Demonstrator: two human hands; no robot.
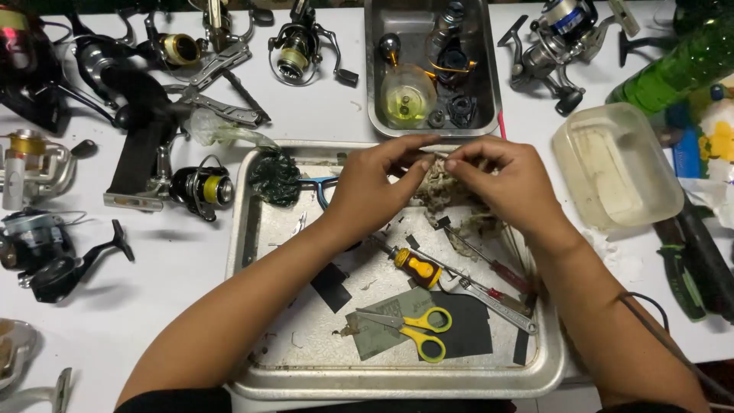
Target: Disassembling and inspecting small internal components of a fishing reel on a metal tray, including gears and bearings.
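The worktop [306, 122] runs off every edge, reels cut off at the left. In the metal tray [267, 229], both hands, left hand [375, 187] and right hand [501, 183], pinch one thin small part [437, 155], too tiny to identify, above a half-hidden grimy rag [440, 191]. Yellow-handled scissors [417, 330] lie nearer.

blue-yellow package [707, 141] | far right edge | half hidden by tub [616, 164]

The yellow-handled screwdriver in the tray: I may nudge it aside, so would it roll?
The yellow-handled screwdriver has a rounded handle, so it could roll a little. The flat tray and the adjustable wrench beside it would probably stop it. It looks rigid, not floppy.
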